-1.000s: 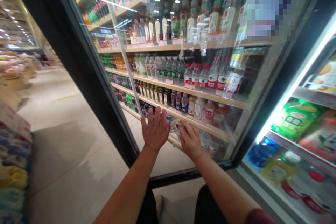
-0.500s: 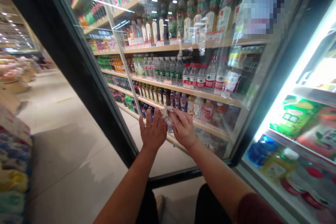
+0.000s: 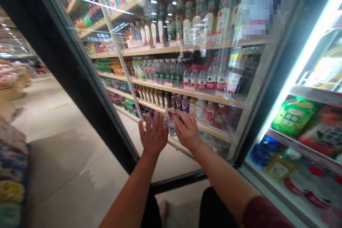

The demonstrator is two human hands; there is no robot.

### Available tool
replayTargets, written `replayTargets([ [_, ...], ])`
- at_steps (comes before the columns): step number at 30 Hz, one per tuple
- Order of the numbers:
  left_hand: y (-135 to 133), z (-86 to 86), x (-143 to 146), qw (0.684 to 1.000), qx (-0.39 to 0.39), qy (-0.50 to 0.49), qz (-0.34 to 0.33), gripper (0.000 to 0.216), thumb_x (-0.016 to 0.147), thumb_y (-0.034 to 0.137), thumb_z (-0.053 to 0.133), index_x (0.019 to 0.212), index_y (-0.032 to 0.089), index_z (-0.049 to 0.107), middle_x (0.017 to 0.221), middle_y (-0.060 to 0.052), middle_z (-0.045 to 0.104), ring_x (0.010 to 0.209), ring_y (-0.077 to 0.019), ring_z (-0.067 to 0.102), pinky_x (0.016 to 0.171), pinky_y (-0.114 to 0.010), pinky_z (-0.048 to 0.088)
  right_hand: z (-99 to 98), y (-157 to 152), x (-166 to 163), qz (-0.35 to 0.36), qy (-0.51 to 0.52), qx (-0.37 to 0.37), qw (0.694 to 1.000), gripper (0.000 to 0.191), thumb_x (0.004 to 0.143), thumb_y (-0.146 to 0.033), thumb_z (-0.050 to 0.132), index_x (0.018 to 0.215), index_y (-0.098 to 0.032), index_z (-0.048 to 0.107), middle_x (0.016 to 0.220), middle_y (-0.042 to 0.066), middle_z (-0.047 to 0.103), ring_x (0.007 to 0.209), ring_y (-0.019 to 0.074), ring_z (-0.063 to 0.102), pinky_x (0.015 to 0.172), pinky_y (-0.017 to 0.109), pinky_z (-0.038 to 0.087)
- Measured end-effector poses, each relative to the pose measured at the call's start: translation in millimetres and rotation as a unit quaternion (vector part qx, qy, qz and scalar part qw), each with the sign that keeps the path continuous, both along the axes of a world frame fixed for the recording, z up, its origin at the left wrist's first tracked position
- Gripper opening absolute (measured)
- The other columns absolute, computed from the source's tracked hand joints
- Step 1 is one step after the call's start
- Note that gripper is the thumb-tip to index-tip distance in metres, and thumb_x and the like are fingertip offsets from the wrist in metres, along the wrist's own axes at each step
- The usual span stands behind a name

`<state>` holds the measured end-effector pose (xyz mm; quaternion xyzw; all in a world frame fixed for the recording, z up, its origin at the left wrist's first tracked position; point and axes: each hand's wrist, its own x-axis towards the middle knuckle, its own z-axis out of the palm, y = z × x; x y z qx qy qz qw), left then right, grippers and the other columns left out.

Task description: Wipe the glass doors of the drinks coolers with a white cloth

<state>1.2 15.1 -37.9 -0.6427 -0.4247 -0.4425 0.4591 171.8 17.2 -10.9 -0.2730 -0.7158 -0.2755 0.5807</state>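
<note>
A glass door [image 3: 171, 165] with a black frame [image 3: 93, 107] stands in front of me. Against its lower middle, my left hand [image 3: 153, 135] lies flat with the fingers spread, holding nothing. Just to the right, my right hand [image 3: 188, 131] is closed on a crumpled whitish cloth [image 3: 169, 114], which it presses to the glass. Only the cloth's front part shows; the rest is hidden under the fingers. Through the pane appear shelves with several rows of drink bottles [image 3: 204, 78].
On the right, a lit cooler holds a green package [image 3: 294, 115], a yellow bottle [image 3: 281, 165] and several red-capped bottles. A tiled floor [image 3: 72, 149] runs along the left, past stacked goods [image 3: 12, 167] at the edge.
The view has shifted slightly, so the door and shelves sit a little further left. Both hands keep nearly the same places on the glass, the cloth still in my right hand.
</note>
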Motion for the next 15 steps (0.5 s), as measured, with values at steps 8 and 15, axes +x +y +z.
replayTargets([
  [8,-3,2.9,4,1.0,0.002,0.002,0.009,0.066,0.097,0.032,0.052,0.156,0.018,0.027,0.151,-0.015,0.045,0.152,-0.0262,0.017,0.124,-0.051,0.011,17.9,2,24,-0.043,0.085,-0.006,0.995,0.055,0.095,-0.013,0.042,0.15,-0.024,0.043,0.131,0.012,0.059,0.119,0.0239,0.056,0.103,0.041,0.045],
  [15,0,-0.8,1,0.999,-0.023,-0.028,-0.028,0.061,0.098,0.033,0.051,0.155,0.022,0.032,0.153,-0.014,0.043,0.151,-0.0282,0.021,0.124,-0.054,0.008,-2.7,-5,20,-0.005,0.085,-0.045,0.995,0.056,0.093,-0.01,0.045,0.147,-0.025,0.047,0.128,0.01,0.06,0.115,0.0214,0.057,0.1,0.036,0.046],
])
